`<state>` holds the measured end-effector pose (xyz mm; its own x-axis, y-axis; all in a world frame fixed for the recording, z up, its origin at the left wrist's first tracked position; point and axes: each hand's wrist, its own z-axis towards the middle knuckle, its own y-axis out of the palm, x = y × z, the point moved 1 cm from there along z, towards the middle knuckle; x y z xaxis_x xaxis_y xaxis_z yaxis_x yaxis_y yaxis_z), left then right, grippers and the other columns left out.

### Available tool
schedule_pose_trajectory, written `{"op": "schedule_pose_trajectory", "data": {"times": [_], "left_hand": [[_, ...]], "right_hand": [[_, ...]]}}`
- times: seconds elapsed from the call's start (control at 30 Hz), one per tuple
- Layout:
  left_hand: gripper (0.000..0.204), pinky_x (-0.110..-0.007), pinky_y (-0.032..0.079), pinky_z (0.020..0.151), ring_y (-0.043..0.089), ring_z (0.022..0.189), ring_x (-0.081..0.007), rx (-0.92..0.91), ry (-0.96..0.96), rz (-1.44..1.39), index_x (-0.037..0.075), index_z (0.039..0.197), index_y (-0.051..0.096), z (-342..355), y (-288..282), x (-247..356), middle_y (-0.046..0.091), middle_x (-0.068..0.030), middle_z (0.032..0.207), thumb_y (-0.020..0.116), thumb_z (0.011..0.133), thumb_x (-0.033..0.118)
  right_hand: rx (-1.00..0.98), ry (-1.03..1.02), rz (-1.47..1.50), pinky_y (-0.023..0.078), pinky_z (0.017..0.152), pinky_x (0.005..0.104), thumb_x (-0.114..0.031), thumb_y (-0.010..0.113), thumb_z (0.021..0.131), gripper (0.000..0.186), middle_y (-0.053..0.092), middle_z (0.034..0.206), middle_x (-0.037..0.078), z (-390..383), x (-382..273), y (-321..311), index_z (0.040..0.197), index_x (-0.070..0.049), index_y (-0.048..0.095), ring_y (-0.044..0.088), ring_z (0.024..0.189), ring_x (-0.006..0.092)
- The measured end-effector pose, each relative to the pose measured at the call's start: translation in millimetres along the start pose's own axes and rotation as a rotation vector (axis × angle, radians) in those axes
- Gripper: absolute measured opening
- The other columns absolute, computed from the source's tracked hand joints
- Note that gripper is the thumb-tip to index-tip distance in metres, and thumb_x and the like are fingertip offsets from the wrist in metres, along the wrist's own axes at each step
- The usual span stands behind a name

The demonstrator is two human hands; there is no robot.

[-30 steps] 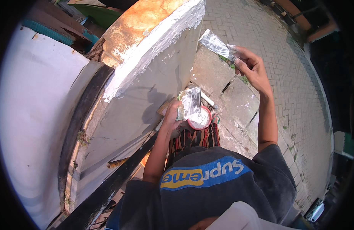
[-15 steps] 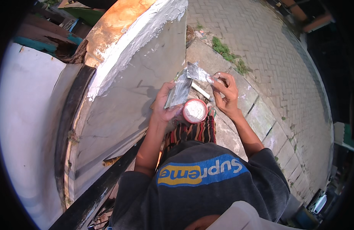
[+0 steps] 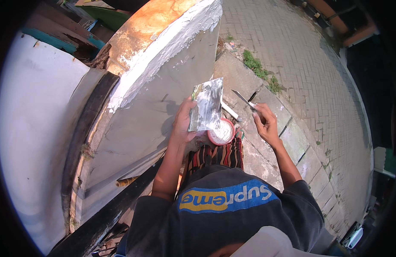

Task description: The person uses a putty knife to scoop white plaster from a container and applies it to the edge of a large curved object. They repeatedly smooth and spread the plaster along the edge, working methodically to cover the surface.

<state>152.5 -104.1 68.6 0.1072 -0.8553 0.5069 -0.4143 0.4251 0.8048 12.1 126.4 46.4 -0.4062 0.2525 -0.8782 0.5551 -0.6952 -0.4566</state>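
My left hand [image 3: 183,121] grips a flat rectangular board [image 3: 207,104] by its left edge; white putty is smeared over its face. In my right hand [image 3: 265,123] is a putty knife [image 3: 243,99], turned edge-on and pinched between thumb and fingers, apart from the board. Below the board stands a red-rimmed tub [image 3: 222,131] of white putty, its upper left partly covered by the board's lower corner. On the left, a band of rough white putty [image 3: 168,53] runs along the top edge of a grey wall [image 3: 146,111].
A white pipe-like stick [image 3: 231,112] lies beyond the tub. Concrete slabs [image 3: 294,143] and a brick-paved lane [image 3: 318,81] stretch to the right, with grass tufts [image 3: 258,66] between them. A dark bar [image 3: 108,210] slants along the lower left.
My right hand has drawn the putty knife off the board, moving right and turning the blade edge-on. The board has turned its smeared face more upward.
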Motion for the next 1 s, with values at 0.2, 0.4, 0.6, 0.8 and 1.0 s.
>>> {"op": "schedule_pose_trajectory", "data": {"times": [0.2, 0.4, 0.6, 0.8, 1.0], "left_hand": [[0.040, -0.035, 0.055, 0.080, 0.063, 0.095, -0.0204, 0.102, 0.099, 0.180, -0.002, 0.127, 0.042, -12.3, -13.0, 5.2, 0.056, -0.0142, 0.113, 0.038, 0.089, 0.011], [0.041, -0.035, 0.053, 0.083, 0.063, 0.095, -0.0207, 0.189, 0.080, 0.237, -0.002, 0.126, 0.044, -41.6, -40.9, 3.8, 0.058, -0.0144, 0.111, 0.036, 0.087, 0.010], [0.042, -0.035, 0.052, 0.085, 0.063, 0.096, -0.0211, 0.271, 0.081, 0.179, -0.002, 0.126, 0.044, -56.7, -53.0, -4.4, 0.059, -0.0137, 0.110, 0.037, 0.087, 0.010], [0.043, -0.036, 0.051, 0.087, 0.061, 0.099, -0.0214, 0.265, 0.088, 0.158, 0.000, 0.128, 0.042, -57.3, -66.3, -9.7, 0.057, -0.0136, 0.113, 0.037, 0.087, 0.010], [0.045, -0.037, 0.053, 0.084, 0.063, 0.098, -0.0233, 0.258, 0.090, 0.199, -0.001, 0.129, 0.041, -54.3, -77.8, -14.3, 0.057, -0.0146, 0.114, 0.038, 0.086, 0.013]], "right_hand": [[0.184, 0.070, 0.332, 0.048, 0.067, 0.0268, -0.007, 0.060, 0.087, 0.031, 0.063, 0.097, 0.011, 69.0, -39.5, -29.0, 0.117, 0.001, 0.058, 0.059, 0.076, 0.0120], [0.030, -0.358, -0.209, 0.048, 0.059, 0.0283, -0.009, 0.065, 0.080, 0.033, 0.063, 0.084, 0.008, 104.1, -122.5, -3.6, 0.113, -0.008, 0.064, 0.060, 0.064, 0.0168], [-0.073, -0.705, -0.426, 0.043, 0.048, 0.0324, -0.007, 0.066, 0.073, 0.044, 0.049, 0.066, 0.003, 115.7, -166.8, 32.8, 0.115, -0.020, 0.064, 0.053, 0.055, 0.0190], [0.025, -0.819, -0.433, 0.044, 0.051, 0.0313, -0.006, 0.067, 0.072, 0.047, 0.051, 0.071, 0.002, 126.6, -144.8, 53.8, 0.117, -0.020, 0.062, 0.055, 0.061, 0.0181], [0.211, -0.590, -0.543, 0.044, 0.050, 0.0322, -0.007, 0.065, 0.075, 0.043, 0.056, 0.074, 0.002, 161.0, -114.3, 22.3, 0.115, -0.021, 0.063, 0.056, 0.060, 0.0189]]}}
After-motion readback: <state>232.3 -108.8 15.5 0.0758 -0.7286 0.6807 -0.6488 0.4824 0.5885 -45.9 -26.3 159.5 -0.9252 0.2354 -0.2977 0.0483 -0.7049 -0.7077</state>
